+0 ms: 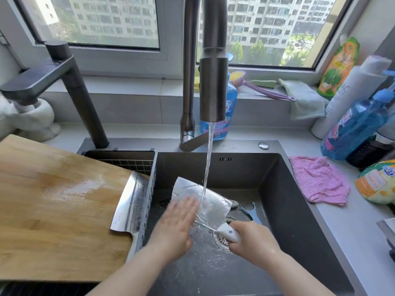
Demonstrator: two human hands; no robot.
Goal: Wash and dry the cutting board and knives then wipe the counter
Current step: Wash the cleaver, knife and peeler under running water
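While water falls on its blade, the cleaver is held over the sink, long axis running from near right (handle) to far left. The white handle is gripped by the right hand; the left hand, blurred, is laid flat on the blade, fingers straight. A peeler is seen in the sink, partly hidden by the blade. A second cleaver is laid on the cutting board, handle hard to make out.
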